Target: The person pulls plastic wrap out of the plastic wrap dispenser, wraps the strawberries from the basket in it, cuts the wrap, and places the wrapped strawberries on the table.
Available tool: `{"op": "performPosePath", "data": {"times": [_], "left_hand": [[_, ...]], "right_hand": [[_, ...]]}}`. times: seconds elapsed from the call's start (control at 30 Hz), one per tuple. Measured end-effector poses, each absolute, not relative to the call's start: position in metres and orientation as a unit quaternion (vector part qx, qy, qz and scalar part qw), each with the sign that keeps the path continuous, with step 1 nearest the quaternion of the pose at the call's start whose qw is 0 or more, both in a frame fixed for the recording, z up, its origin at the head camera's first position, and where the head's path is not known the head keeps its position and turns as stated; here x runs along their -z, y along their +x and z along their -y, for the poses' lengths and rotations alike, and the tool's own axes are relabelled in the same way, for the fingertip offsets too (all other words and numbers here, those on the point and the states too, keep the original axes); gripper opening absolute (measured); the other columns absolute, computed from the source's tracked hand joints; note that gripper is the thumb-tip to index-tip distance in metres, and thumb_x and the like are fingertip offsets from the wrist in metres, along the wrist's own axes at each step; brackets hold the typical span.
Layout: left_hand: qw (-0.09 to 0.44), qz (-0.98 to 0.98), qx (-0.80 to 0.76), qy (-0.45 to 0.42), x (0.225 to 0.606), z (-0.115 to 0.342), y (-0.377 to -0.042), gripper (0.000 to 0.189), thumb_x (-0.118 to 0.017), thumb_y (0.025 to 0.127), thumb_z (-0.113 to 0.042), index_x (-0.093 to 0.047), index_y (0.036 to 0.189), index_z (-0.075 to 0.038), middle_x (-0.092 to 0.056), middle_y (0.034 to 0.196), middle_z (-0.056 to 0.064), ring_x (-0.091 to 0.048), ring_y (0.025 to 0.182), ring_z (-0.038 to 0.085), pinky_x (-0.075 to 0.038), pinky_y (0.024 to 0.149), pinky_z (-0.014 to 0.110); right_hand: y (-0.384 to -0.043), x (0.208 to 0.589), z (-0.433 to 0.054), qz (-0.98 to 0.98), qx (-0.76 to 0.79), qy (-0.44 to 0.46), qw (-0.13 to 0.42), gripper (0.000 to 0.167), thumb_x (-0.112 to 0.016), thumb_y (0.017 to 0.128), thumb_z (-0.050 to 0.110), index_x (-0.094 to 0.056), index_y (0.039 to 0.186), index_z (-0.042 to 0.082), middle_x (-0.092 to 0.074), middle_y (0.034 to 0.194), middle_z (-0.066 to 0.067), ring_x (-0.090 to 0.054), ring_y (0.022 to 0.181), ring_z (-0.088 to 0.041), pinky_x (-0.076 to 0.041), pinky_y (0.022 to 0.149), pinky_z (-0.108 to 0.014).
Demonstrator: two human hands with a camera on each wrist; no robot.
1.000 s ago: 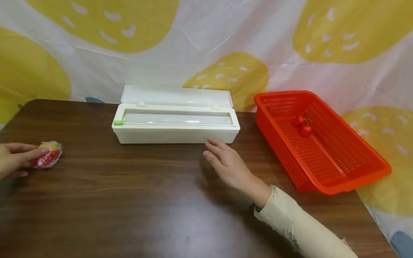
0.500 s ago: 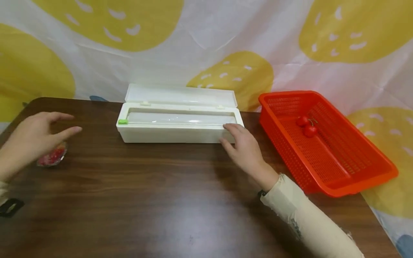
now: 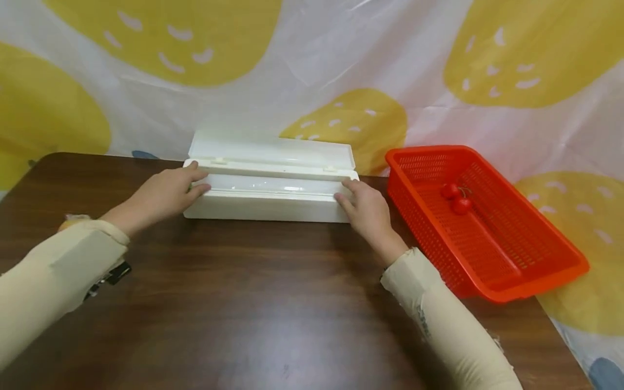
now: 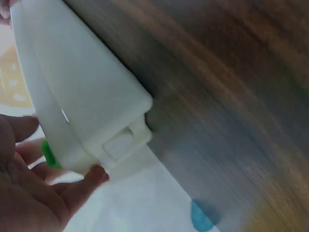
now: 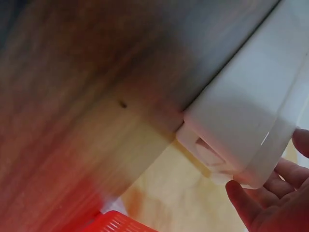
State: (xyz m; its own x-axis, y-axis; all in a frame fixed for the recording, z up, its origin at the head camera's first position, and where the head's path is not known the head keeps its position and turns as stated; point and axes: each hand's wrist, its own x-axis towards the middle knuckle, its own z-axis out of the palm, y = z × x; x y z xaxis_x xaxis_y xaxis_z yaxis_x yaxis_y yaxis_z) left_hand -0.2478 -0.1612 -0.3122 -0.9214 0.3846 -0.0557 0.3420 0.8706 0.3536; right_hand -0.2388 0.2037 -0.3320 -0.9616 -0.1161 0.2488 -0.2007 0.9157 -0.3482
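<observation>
A long white cling film dispenser [image 3: 268,208] rests at the back of the table, its lid [image 3: 273,150] raised behind it. Inside shows a roll of clear film [image 3: 278,184]. My left hand [image 3: 168,192] grips the dispenser's left end, thumb at the front edge, fingers over the top and side. In the left wrist view a green slider [image 4: 49,155] peeks out beside those fingers. At the other end my right hand [image 3: 368,214] holds the right corner the same way; the right wrist view has its fingers [image 5: 241,198] against the end wall.
To the right stands a red plastic basket [image 3: 468,271] with two red cherries [image 3: 460,205] in it. A film-wrapped fruit-like item [image 3: 73,219] lies at the left, mostly hidden by my sleeve. A patterned curtain [image 3: 244,108] hangs behind the table.
My left hand has left the wrapped item and moved right to the dispenser's left end. My right hand has risen from in front of the dispenser to its right corner.
</observation>
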Motion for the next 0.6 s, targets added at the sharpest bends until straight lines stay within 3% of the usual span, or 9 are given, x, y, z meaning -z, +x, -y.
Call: {"op": "performPosePath", "data": {"times": [0.17, 0.33, 0.47, 0.53, 0.6], "left_hand": [[0.081, -0.960, -0.207, 0.172, 0.310, 0.162, -0.263, 0.057, -0.045, 0.100, -0.036, -0.038, 0.143, 0.000, -0.020, 0.153, 0.028, -0.029, 0.135, 0.049, -0.028, 0.107, 0.062], [0.075, -0.964, -0.190, 0.172, 0.306, 0.158, -0.269, 0.054, -0.048, 0.099, -0.034, -0.043, 0.140, 0.000, -0.025, 0.151, 0.028, -0.035, 0.132, 0.049, -0.035, 0.103, 0.060], [0.060, -0.969, -0.188, 0.150, 0.304, 0.156, -0.270, 0.049, -0.051, 0.096, -0.038, -0.053, 0.134, -0.006, -0.031, 0.150, 0.025, -0.058, 0.110, 0.043, -0.050, 0.077, 0.049], [0.053, -0.971, -0.189, 0.133, 0.303, 0.156, -0.270, 0.046, -0.053, 0.095, -0.041, -0.059, 0.128, -0.010, -0.036, 0.149, 0.024, -0.063, 0.097, 0.040, -0.047, 0.062, 0.041], [0.043, -0.974, -0.183, 0.124, 0.302, 0.156, -0.270, 0.043, -0.054, 0.094, -0.042, -0.063, 0.124, -0.012, -0.043, 0.144, 0.023, -0.063, 0.094, 0.038, -0.045, 0.055, 0.036]], "right_hand": [[-0.242, 0.328, -0.204, 0.974, -0.184, 0.060, 0.114, 0.040, -0.062, 0.090, 0.037, -0.064, 0.124, 0.016, -0.067, 0.120, -0.009, -0.064, 0.105, -0.031, -0.050, 0.087, -0.046], [-0.246, 0.327, -0.206, 0.975, -0.185, 0.049, 0.114, 0.040, -0.062, 0.089, 0.039, -0.065, 0.123, 0.018, -0.068, 0.119, -0.008, -0.065, 0.104, -0.032, -0.051, 0.085, -0.046], [-0.249, 0.326, -0.207, 0.973, -0.190, 0.052, 0.119, 0.038, -0.063, 0.089, 0.038, -0.066, 0.122, 0.017, -0.069, 0.117, -0.007, -0.065, 0.103, -0.032, -0.050, 0.085, -0.045], [-0.250, 0.325, -0.208, 0.973, -0.188, 0.059, 0.120, 0.036, -0.062, 0.090, 0.037, -0.067, 0.120, 0.017, -0.070, 0.115, -0.007, -0.065, 0.102, -0.032, -0.050, 0.085, -0.045], [-0.252, 0.324, -0.208, 0.973, -0.183, 0.067, 0.122, 0.035, -0.061, 0.090, 0.037, -0.068, 0.118, 0.017, -0.071, 0.113, -0.006, -0.066, 0.101, -0.032, -0.050, 0.084, -0.044]]}}
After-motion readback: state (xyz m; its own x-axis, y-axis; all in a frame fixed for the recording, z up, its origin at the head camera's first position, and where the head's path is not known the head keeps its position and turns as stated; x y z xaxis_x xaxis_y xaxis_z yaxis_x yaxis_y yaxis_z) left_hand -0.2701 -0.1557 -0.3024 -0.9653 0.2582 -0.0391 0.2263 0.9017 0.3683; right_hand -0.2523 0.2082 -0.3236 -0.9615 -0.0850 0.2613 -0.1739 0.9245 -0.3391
